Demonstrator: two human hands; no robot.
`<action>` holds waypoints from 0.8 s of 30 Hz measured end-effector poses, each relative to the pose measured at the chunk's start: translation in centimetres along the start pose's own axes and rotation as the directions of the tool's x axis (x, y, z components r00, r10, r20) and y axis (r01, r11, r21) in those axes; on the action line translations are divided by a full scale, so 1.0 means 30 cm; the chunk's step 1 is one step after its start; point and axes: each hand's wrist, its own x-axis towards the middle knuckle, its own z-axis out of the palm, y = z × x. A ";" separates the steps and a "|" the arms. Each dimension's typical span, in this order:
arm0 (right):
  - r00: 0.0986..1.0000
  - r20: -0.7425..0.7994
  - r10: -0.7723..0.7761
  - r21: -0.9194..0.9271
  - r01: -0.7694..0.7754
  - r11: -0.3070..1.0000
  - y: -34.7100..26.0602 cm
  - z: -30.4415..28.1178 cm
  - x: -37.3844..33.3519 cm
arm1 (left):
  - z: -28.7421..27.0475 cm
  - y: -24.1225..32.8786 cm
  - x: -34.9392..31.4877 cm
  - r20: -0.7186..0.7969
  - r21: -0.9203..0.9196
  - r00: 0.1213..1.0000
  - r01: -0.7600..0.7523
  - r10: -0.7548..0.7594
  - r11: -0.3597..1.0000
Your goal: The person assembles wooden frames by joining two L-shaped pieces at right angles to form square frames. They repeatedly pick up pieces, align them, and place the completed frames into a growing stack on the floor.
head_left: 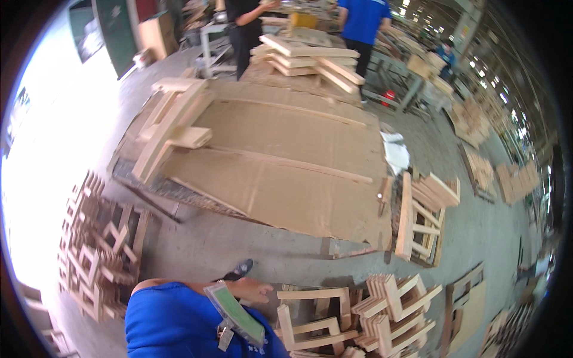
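My left hand (256, 291) reaches across in front of my blue shirt, at the lower middle. Its fingers look loosely apart, somewhat blurred, and nothing shows in them. Just right of the fingertips is the end of a pale wooden frame (313, 293), one of several angled frames stacked at the lower right; I cannot tell whether they touch. A green-and-clear badge (236, 310) hangs before my chest and covers part of the forearm. My right hand does not show.
Ahead stands a cardboard-covered table (280, 137) bearing long strips and a wood pile (170, 128). Stacked frames (95, 256) stand left, more frames (424, 221) right. Beyond, boards (307, 56) are piled near a person in dark clothes (242, 30) and one in blue (363, 24).
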 end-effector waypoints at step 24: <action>0.768 0.600 -0.224 0.047 0.246 0.968 -0.579 1.425 0.058 | -1.372 -0.072 -0.028 -0.842 -0.477 0.537 -0.698 -0.050 0.534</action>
